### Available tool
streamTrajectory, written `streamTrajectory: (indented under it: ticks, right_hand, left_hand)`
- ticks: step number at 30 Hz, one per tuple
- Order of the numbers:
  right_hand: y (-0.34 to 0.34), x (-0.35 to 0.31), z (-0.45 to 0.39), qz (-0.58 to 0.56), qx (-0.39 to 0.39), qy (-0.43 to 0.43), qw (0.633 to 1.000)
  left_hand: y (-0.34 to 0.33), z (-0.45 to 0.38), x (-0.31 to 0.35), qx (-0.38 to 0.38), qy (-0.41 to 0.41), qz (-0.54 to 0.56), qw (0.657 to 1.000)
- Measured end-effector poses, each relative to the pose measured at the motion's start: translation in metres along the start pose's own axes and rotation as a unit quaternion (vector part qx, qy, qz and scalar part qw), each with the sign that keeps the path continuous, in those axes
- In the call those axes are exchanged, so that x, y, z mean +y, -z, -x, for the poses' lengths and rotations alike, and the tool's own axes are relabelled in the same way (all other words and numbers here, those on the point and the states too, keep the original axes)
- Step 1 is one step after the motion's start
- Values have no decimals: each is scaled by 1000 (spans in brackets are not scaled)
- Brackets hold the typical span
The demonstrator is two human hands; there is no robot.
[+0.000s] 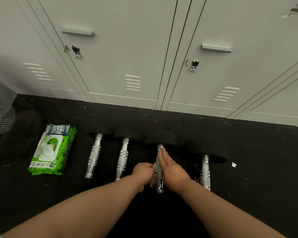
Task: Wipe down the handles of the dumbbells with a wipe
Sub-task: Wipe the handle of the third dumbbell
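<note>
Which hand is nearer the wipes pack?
Left. The left hand is on the pack's side of the third dumbbell; the right hand lies on the far side.

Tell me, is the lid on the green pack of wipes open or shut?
Shut, it seems. The white plastic lid lies flat against the green pack of wipes on the black floor.

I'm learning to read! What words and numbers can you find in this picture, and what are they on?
All on the green wipes pack:
"FAVOR" at its top left corner.
"100", with "BAMB" and "FIBE" below, cut off by the pack's curve.
"80" at its bottom edge.
The smaller print and round badges are too blurred to read.
The dumbbells and lockers show no text.
</note>
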State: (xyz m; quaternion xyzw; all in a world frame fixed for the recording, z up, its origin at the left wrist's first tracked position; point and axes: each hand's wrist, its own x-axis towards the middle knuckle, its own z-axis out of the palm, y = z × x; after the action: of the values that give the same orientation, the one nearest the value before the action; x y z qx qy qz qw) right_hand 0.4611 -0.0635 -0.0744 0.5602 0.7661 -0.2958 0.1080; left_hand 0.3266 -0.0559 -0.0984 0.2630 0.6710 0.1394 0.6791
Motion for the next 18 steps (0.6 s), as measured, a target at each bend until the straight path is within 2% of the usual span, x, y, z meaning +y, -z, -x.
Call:
streamTrajectory:
  ticks: [4,8,10,13,15,18]
  right_hand:
    - [3,4,3,-22,-25,21,999]
    - [6,8,0,-62,-21,20,998]
    - [4,10,-1,-66,-26,13,997]
    - [3,13,-3,-73,-23,1,997]
    - [5,16,-4,-66,-19,1,998]
    - [8,18,-5,-69,-20,5,997]
  left_hand:
    - [-7,-5,12,-11,-4,142,990]
    - [-6,-3,18,-38,1,178,983]
    - [-4,2,14,-48,17,162,986]
    - [1,5,6,-43,35,64,996]
    - [2,3,6,-17,34,28,999]
    - [-3,-1,5,45,8,66,997]
